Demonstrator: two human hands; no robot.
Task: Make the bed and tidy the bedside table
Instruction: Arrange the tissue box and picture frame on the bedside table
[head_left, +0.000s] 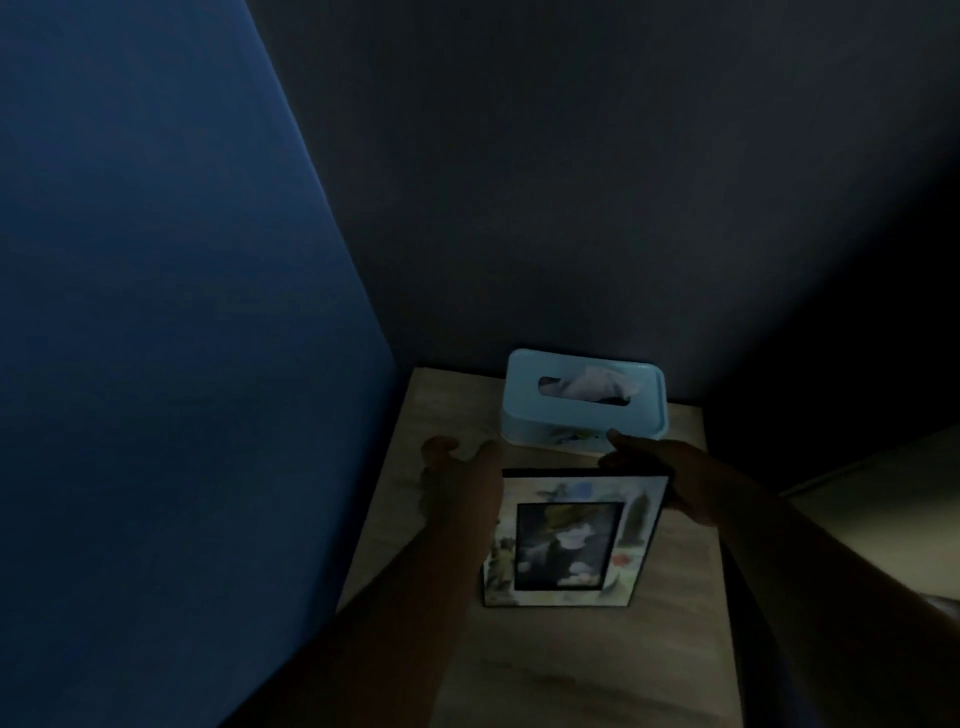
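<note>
Dim room; both hands at a photo frame on the bedside table.

Frame (571, 540) stands near the middle of the table (670, 623), tissue box (582, 400) just behind it by the wall. Left hand (457, 478) loose beside the frame's left edge, fingers spread; contact unclear. Right hand (670, 478) at the top right corner; too dark to tell whether it grips.

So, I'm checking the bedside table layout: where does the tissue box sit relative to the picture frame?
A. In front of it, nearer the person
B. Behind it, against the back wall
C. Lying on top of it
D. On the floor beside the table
B: the tissue box stands at the back of the bedside table by the wall, beyond the picture frame.
</note>
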